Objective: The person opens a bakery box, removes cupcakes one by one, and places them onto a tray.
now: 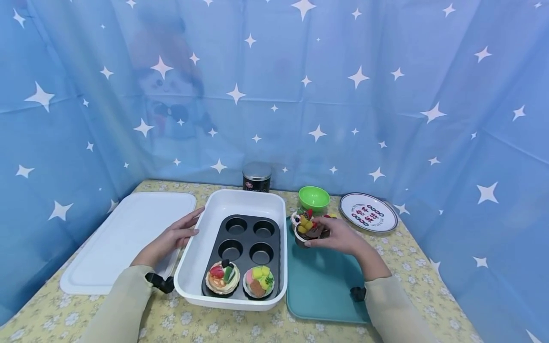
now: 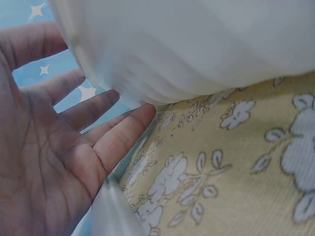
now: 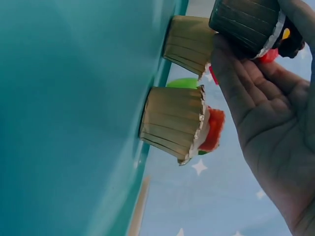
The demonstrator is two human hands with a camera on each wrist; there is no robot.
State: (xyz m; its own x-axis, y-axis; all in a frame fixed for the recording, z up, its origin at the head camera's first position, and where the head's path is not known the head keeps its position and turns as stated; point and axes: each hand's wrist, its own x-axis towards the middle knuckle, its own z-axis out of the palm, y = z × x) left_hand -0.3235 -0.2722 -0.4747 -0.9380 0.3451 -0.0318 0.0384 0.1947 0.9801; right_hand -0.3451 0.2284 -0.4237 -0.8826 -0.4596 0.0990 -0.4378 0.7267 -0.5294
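My right hand (image 1: 343,236) grips a dark toy cupcake (image 3: 248,24) with chocolate and yellow fruit topping. It is held above the teal tray (image 1: 321,290). Two paler-cased cupcakes stand close by on that tray; the right wrist view shows the nearer one (image 3: 172,118) and another (image 3: 189,44) partly behind the held one. My left hand (image 1: 173,236) is at the left side of a white tub (image 1: 212,212), fingers extended and loosely spread by its wall. Inside the tub lies a dark muffin tin (image 1: 246,234). Its front cups hold a strawberry-topped cupcake (image 1: 222,277) and a mixed-fruit cupcake (image 1: 259,281).
A white board (image 1: 128,243) lies left of the tub. Behind are a dark can with a silvery lid (image 1: 257,177), a green bowl (image 1: 314,197) and a patterned white plate (image 1: 369,212). A blue starry curtain (image 1: 274,85) encloses the flowered tablecloth (image 1: 236,328).
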